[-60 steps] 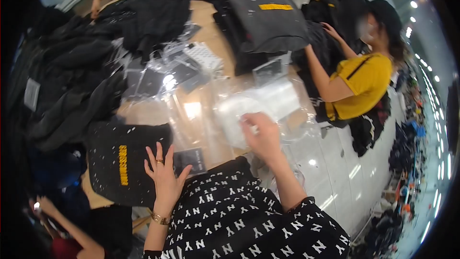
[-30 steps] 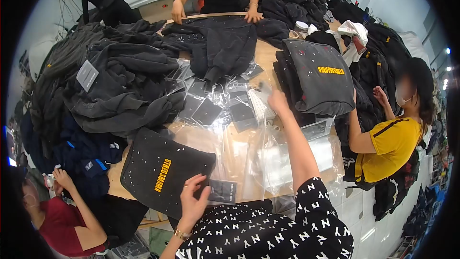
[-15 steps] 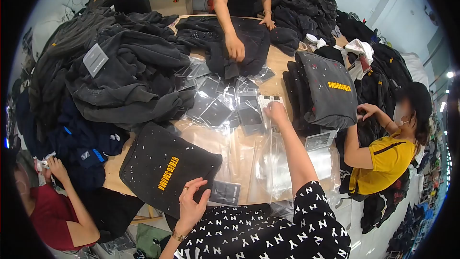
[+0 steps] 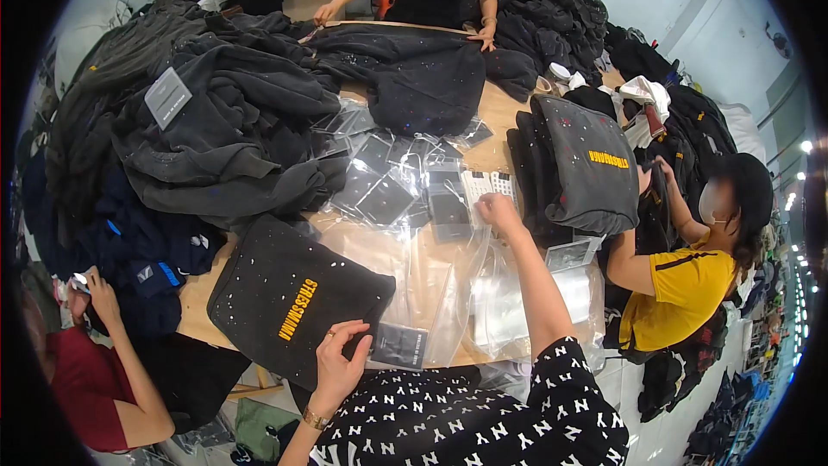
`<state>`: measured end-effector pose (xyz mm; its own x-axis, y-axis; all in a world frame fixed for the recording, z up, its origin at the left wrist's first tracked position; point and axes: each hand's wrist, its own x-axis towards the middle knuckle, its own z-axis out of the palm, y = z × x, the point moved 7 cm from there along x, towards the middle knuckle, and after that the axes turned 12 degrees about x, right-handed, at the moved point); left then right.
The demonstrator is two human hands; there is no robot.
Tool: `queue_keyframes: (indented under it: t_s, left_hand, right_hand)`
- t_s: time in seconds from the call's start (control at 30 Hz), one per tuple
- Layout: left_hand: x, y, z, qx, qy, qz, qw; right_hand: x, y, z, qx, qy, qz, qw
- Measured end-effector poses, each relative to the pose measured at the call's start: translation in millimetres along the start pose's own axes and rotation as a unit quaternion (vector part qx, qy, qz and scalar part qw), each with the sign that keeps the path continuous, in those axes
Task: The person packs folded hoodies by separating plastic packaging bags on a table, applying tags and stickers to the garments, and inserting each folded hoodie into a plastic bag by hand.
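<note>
1. One person in a red sleeve [image 4: 90,393] at the far left, just beside navy garments [image 4: 129,237].
2. Farther along, a high pile of dark garments [image 4: 224,142], with a grey card [image 4: 168,97] lying tilted on top.
3. Folded black garment [image 4: 259,280], yellow lettering upward, flat on the desk [image 4: 197,311] in front of the pile. Looks thick, soft and limp, probably light enough for easy lifting, neither slippery nor fragile. Best taken from beneath by two opposite edges, to keep the folds together.
4. Left hand [image 4: 339,368] at the lower right edge of that garment. Fingers loosely bent and spread, with nothing visible in their grasp; hard to judge whether touching or just above the cloth.
5. Right next to it, a black printed card [image 4: 399,347] by the garment's edge.
6. Beyond, on the desk, a spread of clear packets with dark cards [image 4: 388,194]. Presumably slick, apt to slide over one another.
7. White label sheets [image 4: 477,185] at the right end of the packets, under or against the right hand [image 4: 500,212]. Fingers drawn together at the near edge; impossible to make out whether pinching. Likely thin, light and easily creased; best held by a corner.
8. Farther right, clear plastic bags [image 4: 543,300], stacked folded garments [image 4: 586,168] and a person in yellow [image 4: 690,289].
</note>
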<state>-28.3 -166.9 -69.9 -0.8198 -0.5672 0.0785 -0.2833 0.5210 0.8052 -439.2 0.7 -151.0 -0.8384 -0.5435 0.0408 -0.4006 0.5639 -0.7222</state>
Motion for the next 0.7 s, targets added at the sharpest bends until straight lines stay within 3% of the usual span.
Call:
queue_keyframes:
  t_s: [0.1,0.2,0.5,0.6,0.63,0.7]
  left_hand:
    - [0,3,2,0.014,0.003,0.018,1.0]
    - [-2,-2,6,0.02,0.008,0.025,0.999]
    - [1,3,11,0.027,-0.003,0.033,0.999]
    - [3,7,14,0.025,-0.006,0.035,0.999]
    - [3,8,16,0.025,-0.008,0.04,0.999]
    - [4,9,20,0.025,-0.013,0.048,0.998]
  right_hand:
    - [-10,-23,-2,-0.091,-0.068,-0.07,0.991]
    - [-6,-11,2,-0.083,-0.073,-0.03,0.993]
    - [2,3,-24,-0.005,0.08,-0.007,0.997]
    - [-5,2,-7,-0.04,0.026,-0.014,0.999]
    - [2,15,8,-0.105,-0.047,0.041,0.992]
    - [-1,8,17,-0.184,-0.012,0.06,0.981]
